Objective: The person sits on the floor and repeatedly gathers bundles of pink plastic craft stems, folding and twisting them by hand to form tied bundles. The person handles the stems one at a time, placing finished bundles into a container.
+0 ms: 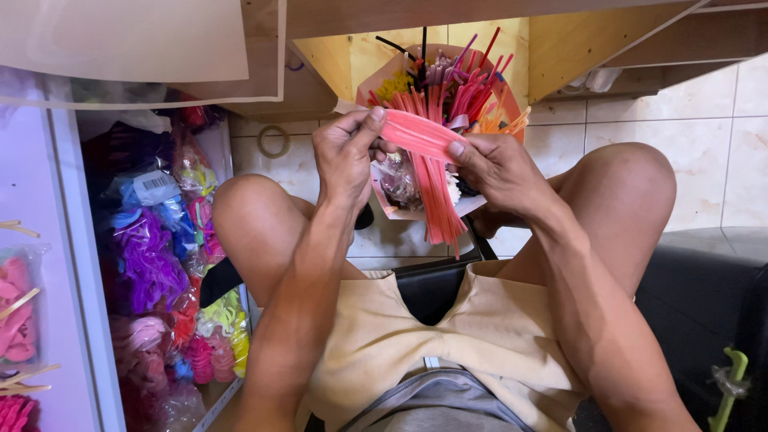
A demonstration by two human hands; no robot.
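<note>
I look down at a pale tiled floor (704, 160), with wooden furniture (560, 48) at twelve o'clock and a shelf of bagged coloured craft stuff (160, 256) at nine. My left hand (344, 160) and right hand (496, 172), apart, each pinch one end of a bundle of pink pipe cleaners (420, 134); too many to count. Its long axis runs ten to four o'clock, above one cardboard box (480, 72) of mixed stems between my two knees.

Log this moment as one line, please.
left hand: pinching end of pink pipe cleaner bundle | right hand: gripping other end | box of pipe cleaners: on floor beyond knees
</note>
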